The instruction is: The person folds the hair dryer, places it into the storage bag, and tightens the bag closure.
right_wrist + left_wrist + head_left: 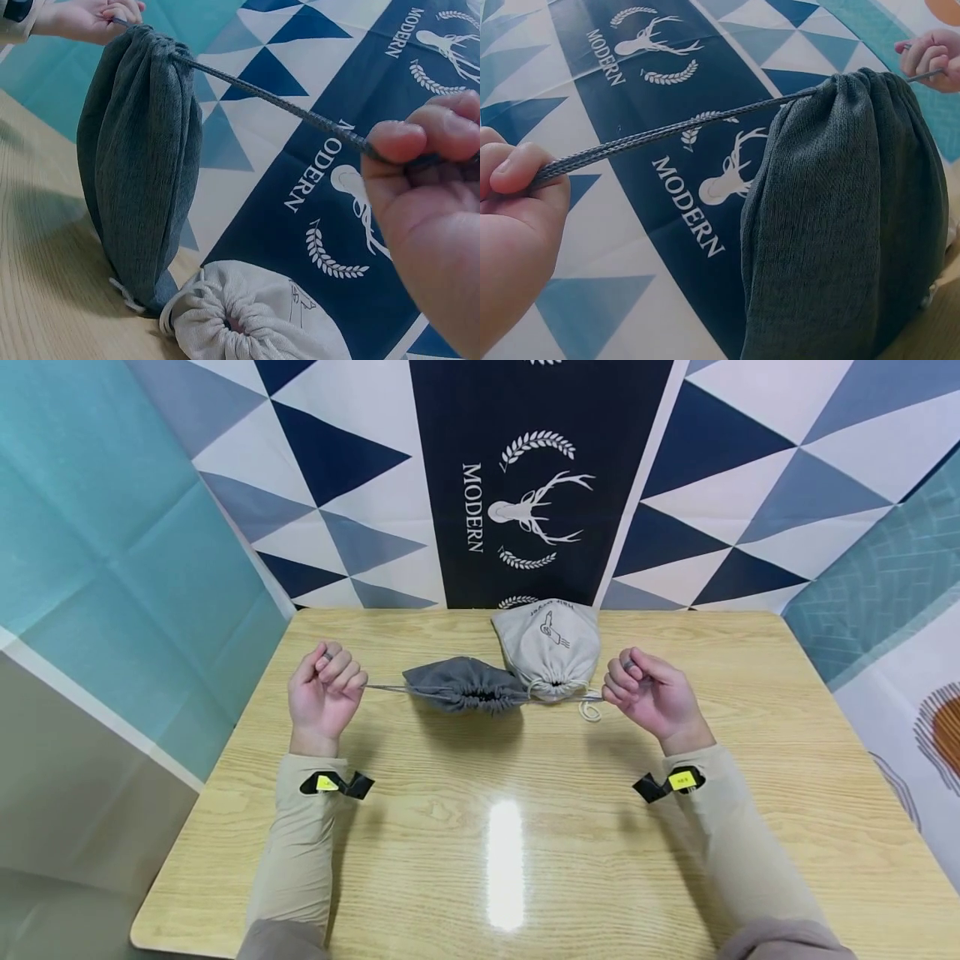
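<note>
A dark grey drawstring bag (465,683) hangs between my two hands, its top gathered into puckers. The left hand (326,695) grips the grey cord (682,129) on one side, fingers curled round it. On the other side, my right hand (651,695) holds the opposite cord (277,106) in curled fingers. Both cords run taut and nearly straight to the bag's mouth. In the right wrist view the bag's lower end is close to the tabletop; whether it touches cannot be told.
A cream drawstring bag (551,647) with a hair dryer drawing lies behind and right of the grey one, its mouth cinched and its white cord (590,710) looped on the wooden table (420,877). A patterned cloth wall (360,460) stands along the table's far edge.
</note>
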`<state>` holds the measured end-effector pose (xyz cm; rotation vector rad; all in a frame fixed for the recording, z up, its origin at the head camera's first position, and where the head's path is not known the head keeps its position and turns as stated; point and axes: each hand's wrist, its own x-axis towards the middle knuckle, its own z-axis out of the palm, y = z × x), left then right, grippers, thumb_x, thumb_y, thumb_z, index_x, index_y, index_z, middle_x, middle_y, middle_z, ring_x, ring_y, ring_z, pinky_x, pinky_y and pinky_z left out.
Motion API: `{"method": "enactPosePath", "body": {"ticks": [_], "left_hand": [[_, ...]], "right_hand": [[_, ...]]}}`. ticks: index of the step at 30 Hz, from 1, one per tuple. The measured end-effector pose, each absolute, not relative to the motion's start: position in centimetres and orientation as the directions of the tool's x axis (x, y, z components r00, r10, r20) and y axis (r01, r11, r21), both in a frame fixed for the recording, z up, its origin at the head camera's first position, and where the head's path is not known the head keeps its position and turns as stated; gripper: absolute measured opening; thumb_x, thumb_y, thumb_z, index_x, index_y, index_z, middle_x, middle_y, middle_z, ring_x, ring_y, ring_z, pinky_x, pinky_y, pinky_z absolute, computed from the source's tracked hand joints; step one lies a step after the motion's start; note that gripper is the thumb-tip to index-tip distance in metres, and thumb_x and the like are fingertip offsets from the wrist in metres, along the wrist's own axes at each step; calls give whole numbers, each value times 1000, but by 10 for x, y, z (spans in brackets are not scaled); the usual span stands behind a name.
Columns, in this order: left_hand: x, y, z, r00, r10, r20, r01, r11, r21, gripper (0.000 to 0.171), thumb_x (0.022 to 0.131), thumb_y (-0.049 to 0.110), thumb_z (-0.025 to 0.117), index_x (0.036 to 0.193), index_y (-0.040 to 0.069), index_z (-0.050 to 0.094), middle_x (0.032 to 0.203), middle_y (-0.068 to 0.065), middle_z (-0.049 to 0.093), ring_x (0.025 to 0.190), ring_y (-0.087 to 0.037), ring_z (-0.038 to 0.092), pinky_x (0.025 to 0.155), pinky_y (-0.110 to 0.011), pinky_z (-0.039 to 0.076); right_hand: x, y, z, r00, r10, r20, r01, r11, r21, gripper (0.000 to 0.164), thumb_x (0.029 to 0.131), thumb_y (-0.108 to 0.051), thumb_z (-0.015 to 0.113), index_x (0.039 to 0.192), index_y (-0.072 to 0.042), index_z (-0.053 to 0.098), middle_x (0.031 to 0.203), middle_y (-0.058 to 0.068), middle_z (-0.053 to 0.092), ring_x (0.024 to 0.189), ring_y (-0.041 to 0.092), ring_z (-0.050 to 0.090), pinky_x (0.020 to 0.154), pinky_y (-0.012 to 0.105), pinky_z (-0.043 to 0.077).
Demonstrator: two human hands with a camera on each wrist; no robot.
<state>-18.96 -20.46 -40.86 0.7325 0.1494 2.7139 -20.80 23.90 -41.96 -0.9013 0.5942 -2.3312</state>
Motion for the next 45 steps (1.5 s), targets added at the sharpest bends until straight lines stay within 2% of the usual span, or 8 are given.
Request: {"method": "enactPosePath", "body": {"ticks": [2,9,13,20,27,33,40,45], "left_hand": [[-189,-206,-409,-813,343,471,-289,-939,186,39,105,16,28,71,3,44,61,3,25,53,-9,19,59,-22,11],[-188,-210,-413,-789,408,458,-313,-910,272,40,105,13,27,70,3,43,62,4,20,52,-10,15,58,-22,10],[-185,-214,-418,-816,422,394,-311,-896,316,40,105,12,28,68,5,41,60,5,17,50,-8,13,55,-21,7],[-184,-220,-427,-836,445,321,-324,-872,366,37,104,13,28,67,11,27,60,7,13,49,-7,11,53,-20,6],[-182,-225,-434,-843,449,296,-316,-859,403,39,106,14,22,68,10,28,61,6,12,50,-8,11,54,-21,6],[-185,-225,-442,-864,433,257,-292,-846,446,42,107,14,15,67,10,28,61,5,11,51,-8,8,55,-21,6],[-195,-226,-452,-908,378,179,-253,-838,483,46,107,15,14,65,11,32,61,5,9,51,-7,7,55,-21,5],[-205,-230,-464,-934,333,130,-225,-830,510,47,107,16,14,64,12,32,62,5,8,52,-8,6,56,-21,3]], "right_hand": [[-209,241,-421,-626,-648,434,355,-732,-581,41,108,-17,11,76,-2,32,70,6,20,59,19,17,63,29,15],[-211,254,-427,-675,-665,319,422,-704,-571,52,108,-18,10,82,1,51,70,4,18,56,14,14,59,26,12],[-209,262,-430,-682,-690,243,462,-663,-589,52,108,-18,10,81,0,51,70,2,16,56,13,12,60,24,12],[-208,265,-432,-686,-704,186,477,-628,-615,52,108,-18,8,80,-2,49,70,2,14,56,12,10,60,24,11],[-208,265,-438,-705,-696,140,436,-580,-688,50,108,-17,8,80,-4,47,71,3,19,57,14,11,62,26,14],[-220,260,-443,-781,-620,77,348,-533,-771,45,109,-17,14,78,-6,45,71,3,20,59,16,13,62,28,16],[-236,251,-451,-861,-506,52,233,-484,-844,42,108,-17,20,77,-7,47,67,0,42,60,18,17,60,25,36],[-245,244,-456,-902,-429,38,182,-460,-869,41,108,-15,25,76,-7,50,68,0,50,58,17,22,60,26,40]]}}
